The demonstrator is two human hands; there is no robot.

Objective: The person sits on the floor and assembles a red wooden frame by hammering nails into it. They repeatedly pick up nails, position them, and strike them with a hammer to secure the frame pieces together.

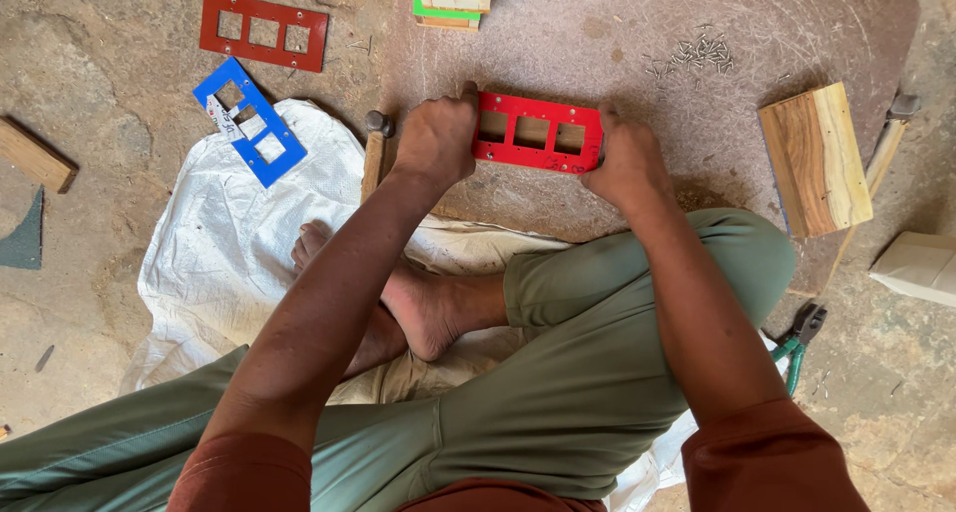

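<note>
blue plate (249, 122), wooden block (817, 159), pliers (800, 338), nails (694, 54)

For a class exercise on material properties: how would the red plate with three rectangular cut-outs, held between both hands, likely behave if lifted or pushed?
The red plate looks thin and flat, so probably light. It stays straight between the left hand and right hand, suggesting stiffness. Being flat, it should slide on the stone slab rather than roll.
</note>
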